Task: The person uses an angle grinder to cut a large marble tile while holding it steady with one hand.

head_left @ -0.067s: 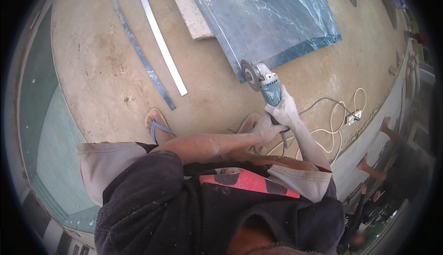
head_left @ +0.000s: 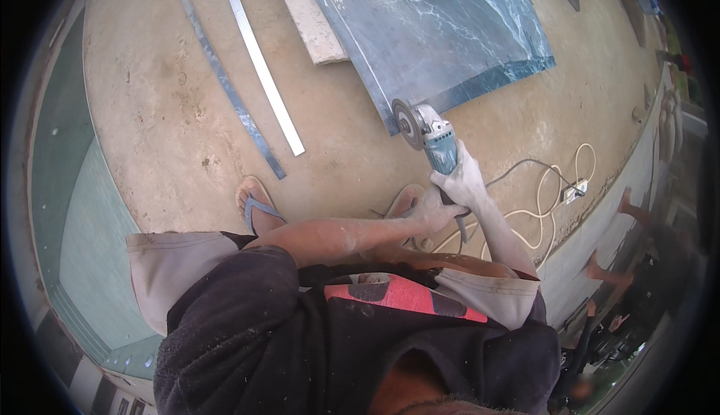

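Note:
Both my hands are closed on a blue-and-grey angle grinder (head_left: 441, 151), its body dusted with white. My dust-whitened right hand (head_left: 466, 178) wraps the handle just behind the blue housing. My left hand (head_left: 433, 213) grips the rear end, close below the right one. The cutting disc (head_left: 407, 124) faces left, beside the near corner of a large blue marble-patterned slab (head_left: 450, 25). From this angle I cannot tell whether the disc touches the slab. A thin pale line runs along the slab's left edge.
A white straightedge (head_left: 261, 62) and a narrow blue strip (head_left: 227, 85) lie on the floor at left. A whitish board (head_left: 319, 36) shows under the slab. Cables (head_left: 538, 215) lead to a white socket block (head_left: 575, 190) at right. My sandalled foot (head_left: 259, 206) stands nearby.

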Demonstrator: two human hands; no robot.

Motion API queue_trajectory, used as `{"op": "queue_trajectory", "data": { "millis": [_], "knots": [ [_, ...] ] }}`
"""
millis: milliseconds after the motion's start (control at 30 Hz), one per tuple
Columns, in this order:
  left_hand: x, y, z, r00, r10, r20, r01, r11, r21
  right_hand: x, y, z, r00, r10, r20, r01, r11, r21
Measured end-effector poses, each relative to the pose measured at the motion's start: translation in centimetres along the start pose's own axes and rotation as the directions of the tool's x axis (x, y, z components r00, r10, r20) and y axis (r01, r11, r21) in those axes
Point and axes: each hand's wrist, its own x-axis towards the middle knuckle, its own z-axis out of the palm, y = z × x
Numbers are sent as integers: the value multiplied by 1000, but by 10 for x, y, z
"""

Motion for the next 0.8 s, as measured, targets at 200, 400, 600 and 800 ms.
{"op": "queue_trajectory", "data": {
  "millis": [200,400,600,800],
  "knots": [
    [-3,-2,7,999,6,-33,-10,994,-110,-3,9,2,1000,29,4,-29,1000,1],
    [-4,-1,7,1000,17,-21,-17,1000,-24,-4,15,1,998,43,38,-40,996,-74],
    [-8,3,6,999,23,29,-21,997,-76,-6,22,6,999,37,29,-34,996,-77],
    [-5,-2,6,1000,-26,-17,24,992,-127,-3,17,4,999,34,25,-33,997,-65]
  ]
}}
